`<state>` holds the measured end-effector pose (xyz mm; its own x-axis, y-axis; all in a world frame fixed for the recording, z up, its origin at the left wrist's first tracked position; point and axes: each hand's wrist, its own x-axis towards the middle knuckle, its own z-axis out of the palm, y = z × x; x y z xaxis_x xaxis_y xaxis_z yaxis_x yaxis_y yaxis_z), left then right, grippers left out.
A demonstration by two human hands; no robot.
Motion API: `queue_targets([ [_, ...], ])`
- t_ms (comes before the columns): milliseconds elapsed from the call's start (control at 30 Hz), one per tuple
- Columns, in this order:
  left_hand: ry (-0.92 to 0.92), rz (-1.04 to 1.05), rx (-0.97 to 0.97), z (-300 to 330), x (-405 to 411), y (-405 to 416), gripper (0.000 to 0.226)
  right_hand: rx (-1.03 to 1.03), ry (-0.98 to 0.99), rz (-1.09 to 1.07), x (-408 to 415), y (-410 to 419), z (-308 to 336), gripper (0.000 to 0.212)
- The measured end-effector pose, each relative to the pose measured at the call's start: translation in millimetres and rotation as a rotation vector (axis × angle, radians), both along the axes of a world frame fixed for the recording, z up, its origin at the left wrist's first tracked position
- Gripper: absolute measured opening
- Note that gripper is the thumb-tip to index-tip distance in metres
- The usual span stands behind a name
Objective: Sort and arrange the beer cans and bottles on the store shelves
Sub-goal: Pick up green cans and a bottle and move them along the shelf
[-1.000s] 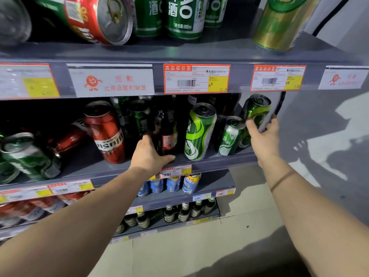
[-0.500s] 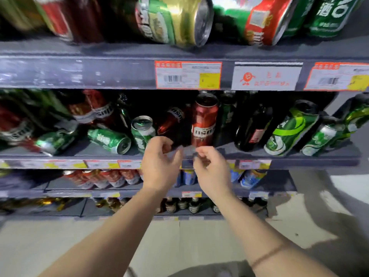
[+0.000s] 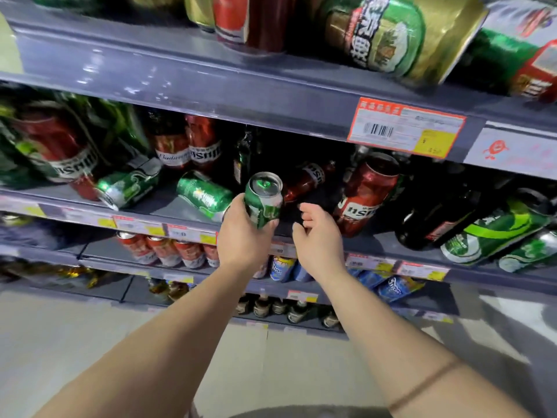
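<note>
My left hand (image 3: 241,236) grips a small green can (image 3: 263,199) upright, just in front of the middle shelf (image 3: 168,208). My right hand (image 3: 316,236) hovers beside it, fingers loosely curled, holding nothing. On the shelf two more green cans lie on their sides, one (image 3: 203,194) right behind my left hand and one (image 3: 128,185) further left. A tall red can (image 3: 366,194) stands to the right of my right hand, and a red bottle (image 3: 307,179) lies tipped over behind the held can.
Dark bottles (image 3: 437,218) and large green cans (image 3: 494,230) crowd the shelf's right end. Red and green cans (image 3: 57,149) are jumbled at its left. The top shelf holds large cans (image 3: 388,34). Lower shelves carry red cans (image 3: 168,250), blue cans (image 3: 281,267) and small bottles (image 3: 271,306).
The view has shifted left along the shelf. My left hand has closed around the small green can and lifted it off the shelf. My right hand has stayed close beside it, empty.
</note>
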<state>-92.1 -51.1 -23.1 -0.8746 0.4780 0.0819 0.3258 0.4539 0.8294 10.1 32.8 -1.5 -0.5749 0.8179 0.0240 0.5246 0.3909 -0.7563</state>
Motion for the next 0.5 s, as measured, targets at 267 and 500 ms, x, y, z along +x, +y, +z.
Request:
queue_targets([
  [267, 0.04, 0.048, -0.002, -2, -26, -24, 0.039, 0.246, -0.209, -0.058, -33, 15, -12, 0.064],
  [500, 0.07, 0.037, -0.022, -4, -32, -25, 0.039, 0.282, -0.395, -0.002, -61, 41, -19, 0.101],
])
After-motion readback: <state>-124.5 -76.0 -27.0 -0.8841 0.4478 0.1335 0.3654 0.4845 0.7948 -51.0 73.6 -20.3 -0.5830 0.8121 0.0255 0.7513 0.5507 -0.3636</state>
